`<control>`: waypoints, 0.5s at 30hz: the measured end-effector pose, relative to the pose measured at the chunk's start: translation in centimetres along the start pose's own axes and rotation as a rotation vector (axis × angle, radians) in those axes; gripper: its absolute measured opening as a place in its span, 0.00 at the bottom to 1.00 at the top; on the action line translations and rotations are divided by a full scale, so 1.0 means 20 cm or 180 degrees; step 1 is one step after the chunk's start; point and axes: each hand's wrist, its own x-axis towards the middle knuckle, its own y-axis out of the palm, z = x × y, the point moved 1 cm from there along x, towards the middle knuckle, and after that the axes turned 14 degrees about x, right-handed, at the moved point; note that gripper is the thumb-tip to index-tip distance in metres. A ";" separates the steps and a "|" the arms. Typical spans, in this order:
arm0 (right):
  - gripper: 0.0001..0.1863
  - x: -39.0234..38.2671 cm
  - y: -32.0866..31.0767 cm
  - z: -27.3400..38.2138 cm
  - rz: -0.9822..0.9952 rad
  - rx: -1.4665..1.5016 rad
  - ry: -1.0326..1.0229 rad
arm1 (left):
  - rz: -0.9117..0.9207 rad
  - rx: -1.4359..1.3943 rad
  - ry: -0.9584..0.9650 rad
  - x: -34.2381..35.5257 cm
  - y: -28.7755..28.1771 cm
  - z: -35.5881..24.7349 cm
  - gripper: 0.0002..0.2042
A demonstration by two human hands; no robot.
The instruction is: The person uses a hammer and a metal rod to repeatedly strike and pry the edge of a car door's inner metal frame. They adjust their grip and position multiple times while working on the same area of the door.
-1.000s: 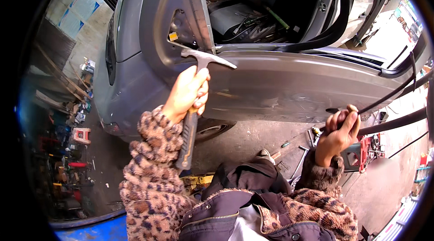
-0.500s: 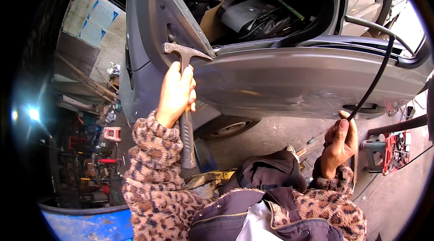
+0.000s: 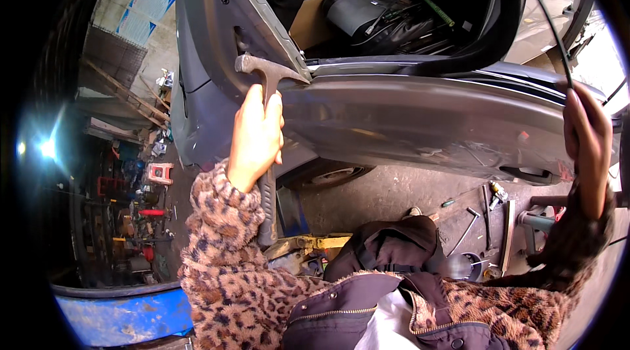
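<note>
My left hand (image 3: 254, 137) is closed around a hammer (image 3: 268, 69) just below its steel head. The hammer's pointed end touches or nearly touches the lower window corner of the grey car door (image 3: 400, 110); its dark grip hangs down beside my sleeve. Out at the right, my raised right hand (image 3: 586, 130) pinches the end of a thin black strip, probably rubber (image 3: 554, 25). That strip rises from my fingers past the far end of the door, where its upper part runs beside the dark window frame.
Through the window opening lie a black bag (image 3: 361, 15) and a cardboard piece (image 3: 312, 22). Below the door, several tools, including a long-handled hammer (image 3: 487, 215), lie on the floor (image 3: 394, 199). A blue surface (image 3: 125, 320) stands at the lower left, a red-and-white stand (image 3: 159, 173) above it.
My right hand has moved up and to the right with the black strip, which now runs straighter instead of arching down. My left hand and the hammer have barely moved.
</note>
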 end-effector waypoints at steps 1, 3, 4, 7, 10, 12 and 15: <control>0.18 0.12 0.05 0.01 0.0431 0.0005 0.0166 | -0.0070 0.0023 -0.0045 -0.02 0.01 0.03 0.08; 0.18 0.31 0.16 0.04 0.1035 0.0006 0.0310 | -0.0180 -0.0016 -0.0095 -0.04 0.01 0.02 0.09; 0.18 0.37 0.23 0.04 0.1264 0.0043 0.0402 | -0.0227 -0.0046 -0.0107 -0.04 0.02 0.01 0.09; 0.18 0.42 0.48 0.09 0.1455 0.0185 0.1028 | -0.0332 0.0044 -0.0217 -0.05 0.04 0.05 0.09; 0.18 0.45 0.57 0.03 0.2115 0.0484 0.1339 | -0.0269 0.0037 -0.0191 -0.04 0.12 0.03 0.10; 0.19 0.49 0.61 -0.03 0.2390 0.1123 0.1605 | -0.0344 0.0120 -0.0150 -0.04 0.07 -0.01 0.08; 0.17 0.58 0.65 -0.11 0.2446 0.1273 0.1478 | 0.0121 -0.0216 -0.0536 0.01 0.04 -0.10 0.07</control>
